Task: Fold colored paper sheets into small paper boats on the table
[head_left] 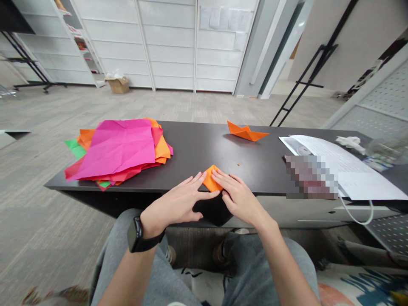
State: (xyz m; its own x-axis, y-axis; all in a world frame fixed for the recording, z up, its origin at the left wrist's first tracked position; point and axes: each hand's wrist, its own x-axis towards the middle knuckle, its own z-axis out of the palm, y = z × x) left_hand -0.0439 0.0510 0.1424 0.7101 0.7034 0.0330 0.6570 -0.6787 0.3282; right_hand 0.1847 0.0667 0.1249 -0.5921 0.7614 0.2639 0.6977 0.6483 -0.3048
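On the tabletop, left hand and right hand, fingers extended, pressed folded orange paper, apparently steadying it.

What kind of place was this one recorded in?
Probably an office or shared workroom, though no sign confirms it. Tall white panelled units line the far side, a grey, carpet-like floor runs up to them, and printed sheets lie on the dark desk.
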